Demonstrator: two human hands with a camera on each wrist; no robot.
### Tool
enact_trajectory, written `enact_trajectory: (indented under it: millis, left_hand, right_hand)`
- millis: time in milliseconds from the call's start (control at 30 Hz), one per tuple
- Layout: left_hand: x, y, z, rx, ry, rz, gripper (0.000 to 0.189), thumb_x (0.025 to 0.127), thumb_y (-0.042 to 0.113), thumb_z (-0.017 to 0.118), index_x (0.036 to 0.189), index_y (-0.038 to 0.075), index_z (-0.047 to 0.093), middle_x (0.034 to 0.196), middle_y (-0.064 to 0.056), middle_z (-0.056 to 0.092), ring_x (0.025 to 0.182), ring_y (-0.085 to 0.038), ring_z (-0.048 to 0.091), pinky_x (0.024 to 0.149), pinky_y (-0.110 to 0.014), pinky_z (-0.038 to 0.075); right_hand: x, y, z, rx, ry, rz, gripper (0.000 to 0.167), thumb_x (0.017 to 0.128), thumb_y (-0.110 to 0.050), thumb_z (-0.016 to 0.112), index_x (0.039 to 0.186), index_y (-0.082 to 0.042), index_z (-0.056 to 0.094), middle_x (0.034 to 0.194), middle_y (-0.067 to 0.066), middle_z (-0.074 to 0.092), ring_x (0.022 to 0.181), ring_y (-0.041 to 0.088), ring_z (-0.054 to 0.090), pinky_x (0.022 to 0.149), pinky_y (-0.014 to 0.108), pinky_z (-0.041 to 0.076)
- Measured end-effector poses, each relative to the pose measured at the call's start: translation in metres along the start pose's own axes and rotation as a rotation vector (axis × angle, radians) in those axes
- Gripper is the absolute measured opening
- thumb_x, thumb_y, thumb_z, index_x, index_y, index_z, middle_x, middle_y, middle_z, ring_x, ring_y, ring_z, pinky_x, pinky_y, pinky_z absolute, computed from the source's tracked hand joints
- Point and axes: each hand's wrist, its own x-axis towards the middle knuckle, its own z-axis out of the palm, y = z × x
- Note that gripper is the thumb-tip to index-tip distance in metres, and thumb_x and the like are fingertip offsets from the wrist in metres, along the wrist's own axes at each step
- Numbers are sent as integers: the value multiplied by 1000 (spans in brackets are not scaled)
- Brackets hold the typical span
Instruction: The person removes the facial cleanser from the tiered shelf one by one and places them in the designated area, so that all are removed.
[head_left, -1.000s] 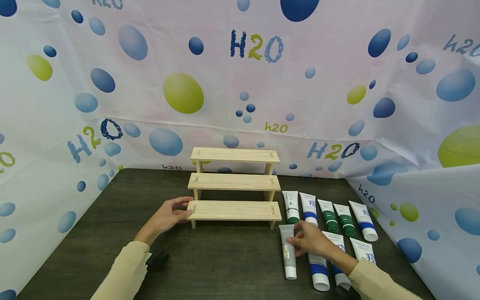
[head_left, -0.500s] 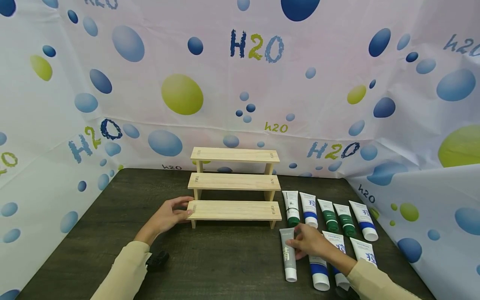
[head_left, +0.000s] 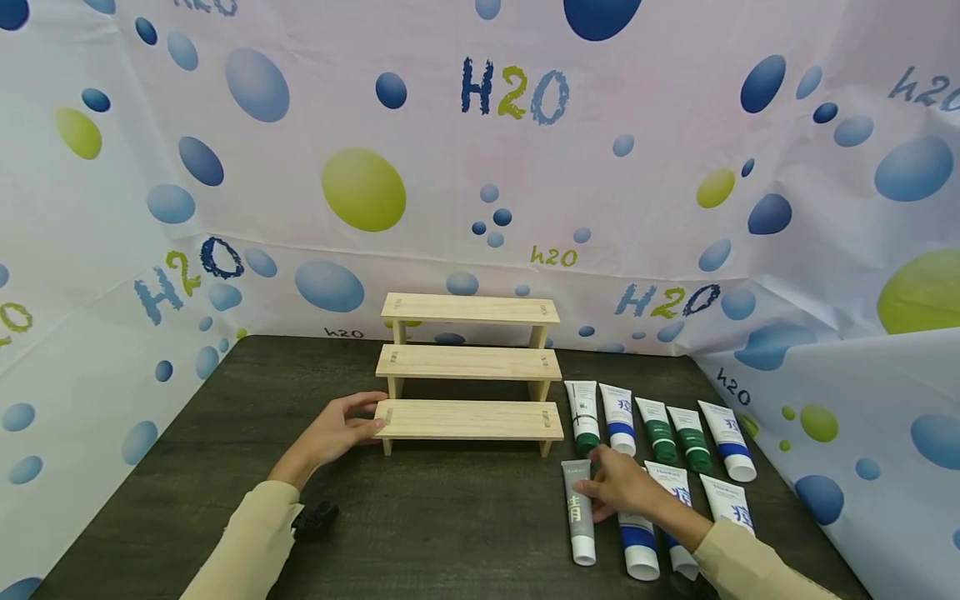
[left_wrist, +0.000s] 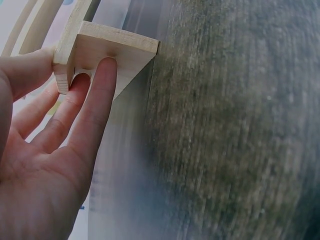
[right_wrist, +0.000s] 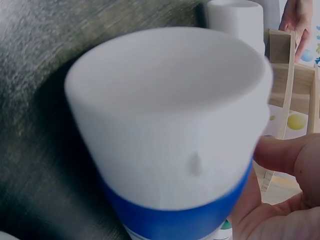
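In the head view, my left hand (head_left: 335,433) holds the left end of the lowest step of a three-tier wooden display stand (head_left: 468,419). The left wrist view shows the thumb at the board's edge and the fingertips (left_wrist: 107,65) against the wooden leg below. To the stand's right, my right hand (head_left: 622,483) pinches a grey squeeze tube (head_left: 579,512), its white cap toward me; the fingers behind it are mostly hidden. A white tube with a blue band (head_left: 639,546) lies just beside it, partly under the hand, and its cap (right_wrist: 170,120) fills the right wrist view.
Behind the right hand lies a row of white tubes, some with green caps (head_left: 660,433), some with blue bands (head_left: 727,437). More white tubes (head_left: 727,500) lie near the right forearm. A patterned cloth (head_left: 480,167) encloses the dark table (head_left: 435,525) at the back and sides.
The grey tube has shifted slightly toward me in my right hand, and its lettering has turned a little. My left hand and the stand have stayed in place.
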Motion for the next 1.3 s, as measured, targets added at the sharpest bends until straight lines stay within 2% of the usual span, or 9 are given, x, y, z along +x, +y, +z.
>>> enact_trajectory:
  millis: [267, 800, 1000, 1167, 1300]
  left_hand:
    - [1, 0, -1, 10, -4, 8, 60, 101, 18, 69, 153, 0, 45, 146, -31, 49, 121, -40, 68, 90, -41, 61]
    - [1, 2, -3, 12, -10, 4, 61, 101, 19, 69, 154, 1, 44, 147, -31, 48, 121, -38, 68, 90, -41, 61]
    - [0, 3, -2, 11, -15, 21, 60, 101, 16, 68, 153, -1, 44, 146, -33, 47, 119, -38, 69, 88, -40, 62]
    - [1, 3, -2, 36, -14, 32, 59, 102, 15, 67, 152, -3, 44, 145, -34, 48, 117, -38, 70, 87, -40, 62]
    - [1, 2, -2, 42, -15, 38, 58, 102, 15, 66, 152, -3, 44, 145, -35, 49, 115, -38, 70, 87, -41, 62]
  right_hand:
    - [0, 1, -4, -47, -19, 3, 53, 96, -5, 71, 138, 14, 47, 76, 12, 71, 56, 21, 72, 54, 33, 60]
    - [2, 0, -1, -41, -26, 3, 52, 98, -4, 69, 139, 17, 45, 75, 13, 70, 56, 22, 72, 54, 33, 61]
    - [1, 0, -4, -86, -47, -2, 52, 98, -6, 69, 139, 17, 46, 72, 11, 70, 54, 22, 72, 54, 32, 60]
    - [0, -2, -8, -147, -38, -11, 55, 96, -10, 73, 137, 18, 49, 64, 9, 69, 51, 20, 70, 51, 31, 58]
    - [1, -7, -14, -208, -20, -32, 54, 94, -11, 75, 133, 18, 53, 66, 8, 68, 50, 17, 69, 50, 30, 57]
